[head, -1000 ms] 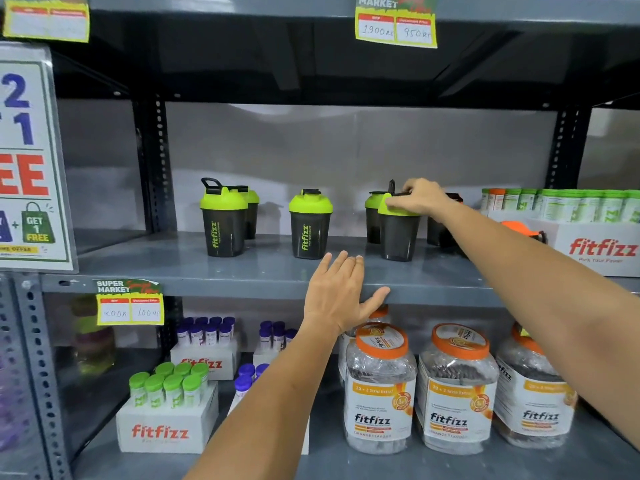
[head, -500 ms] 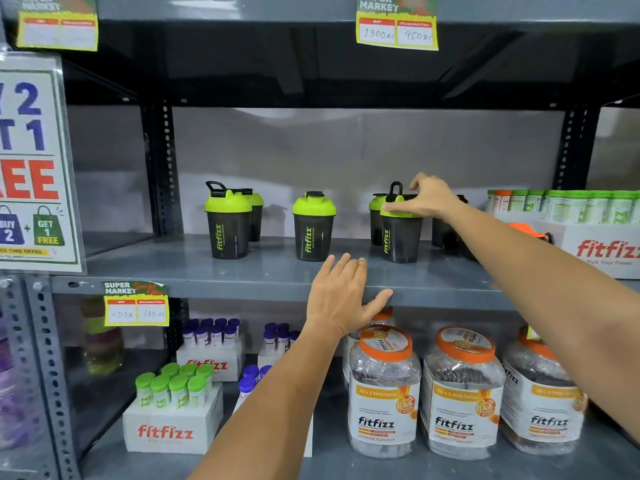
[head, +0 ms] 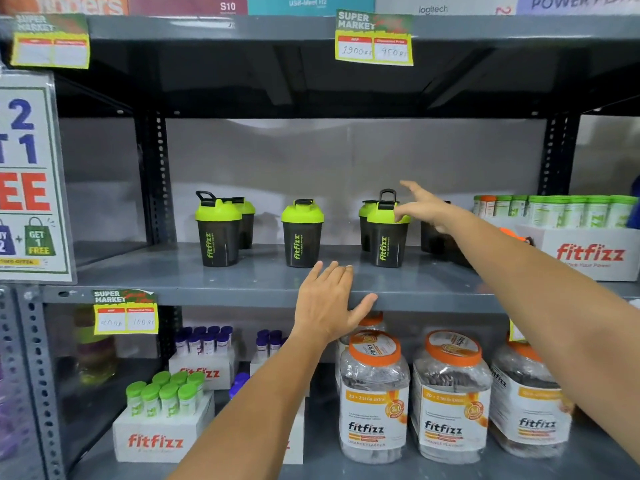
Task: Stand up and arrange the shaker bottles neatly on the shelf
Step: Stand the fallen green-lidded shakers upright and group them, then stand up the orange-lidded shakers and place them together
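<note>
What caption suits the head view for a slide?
Right hand open beside an upright shaker bottle; left hand rests on the shelf edge.

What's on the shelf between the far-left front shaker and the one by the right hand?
One upright shaker stands alone between them in the head view, bare shelf either side.

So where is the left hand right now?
The left hand rests flat on the middle shelf's front edge, just below the middle shaker.

Shaker bottles (head: 303, 233) stand along the shelf (head: 242, 282): two pairs at left and right, one between them.
</note>
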`<state>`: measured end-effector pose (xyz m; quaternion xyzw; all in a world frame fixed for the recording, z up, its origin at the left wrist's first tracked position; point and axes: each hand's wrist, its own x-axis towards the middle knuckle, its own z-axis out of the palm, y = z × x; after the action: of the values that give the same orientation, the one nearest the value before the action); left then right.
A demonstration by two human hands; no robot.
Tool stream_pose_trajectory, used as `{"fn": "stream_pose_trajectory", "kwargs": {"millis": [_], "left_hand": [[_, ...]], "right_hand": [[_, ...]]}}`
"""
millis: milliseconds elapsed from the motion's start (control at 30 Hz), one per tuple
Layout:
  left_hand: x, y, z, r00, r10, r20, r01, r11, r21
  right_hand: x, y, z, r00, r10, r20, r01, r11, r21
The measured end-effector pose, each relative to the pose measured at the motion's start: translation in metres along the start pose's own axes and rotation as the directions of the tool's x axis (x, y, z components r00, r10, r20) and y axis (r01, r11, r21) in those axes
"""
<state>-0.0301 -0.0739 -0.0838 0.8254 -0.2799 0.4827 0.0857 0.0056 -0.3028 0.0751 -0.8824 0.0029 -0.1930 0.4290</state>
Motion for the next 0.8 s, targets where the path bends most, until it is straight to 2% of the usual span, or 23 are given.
{"fn": "stream_pose_trajectory", "kwargs": {"millis": [67, 133, 200, 333, 400, 467, 567, 667, 800], "left_hand": [[0.001, 0.001, 0.001, 1.000, -0.007, -0.004, 0.007, 1.000, -0.013], [0.004, 0.003, 0.002, 1.000, -0.010, -0.005, 0.010, 1.000, -0.024], [0.009, 0.012, 0.003, 0.999, 0.032, 0.001, -0.032, 0.999, -0.027], [0.028, 0.055, 0.008, 0.990, 0.139, 0.002, -0.138, 0.987, -0.085], [0.039, 0.079, 0.012, 0.985, 0.169, 0.033, -0.165, 0.981, -0.101], [0.048, 0.095, 0.017, 0.973, 0.215, 0.088, -0.209, 0.975, -0.071], [0.056, 0.107, 0.023, 0.959, 0.217, 0.184, -0.215, 0.976, -0.035], [0.055, 0.109, 0.029, 0.957, 0.191, 0.216, -0.198, 0.980, 0.010], [0.054, 0.111, 0.030, 0.957, 0.181, 0.228, -0.193, 0.981, 0.034]], "right_hand": [[-0.002, 0.004, -0.016, 0.996, -0.030, -0.086, 0.025, 0.998, -0.060], [-0.006, 0.006, -0.038, 0.977, -0.069, -0.202, 0.008, 0.957, -0.290], [-0.011, 0.009, -0.060, 0.967, -0.075, -0.243, -0.074, 0.831, -0.551], [-0.034, 0.015, -0.082, 0.957, 0.172, -0.233, -0.290, 0.537, -0.792], [-0.046, 0.021, -0.082, 0.935, 0.283, -0.212, -0.316, 0.402, -0.859], [-0.054, 0.028, -0.076, 0.913, 0.329, -0.241, -0.350, 0.328, -0.878], [-0.060, 0.041, -0.071, 0.934, 0.241, -0.265, -0.330, 0.293, -0.897], [-0.061, 0.043, -0.072, 0.958, 0.125, -0.257, -0.281, 0.245, -0.928], [-0.050, 0.029, -0.075, 0.995, -0.072, -0.072, -0.072, -0.001, -0.997]]}}
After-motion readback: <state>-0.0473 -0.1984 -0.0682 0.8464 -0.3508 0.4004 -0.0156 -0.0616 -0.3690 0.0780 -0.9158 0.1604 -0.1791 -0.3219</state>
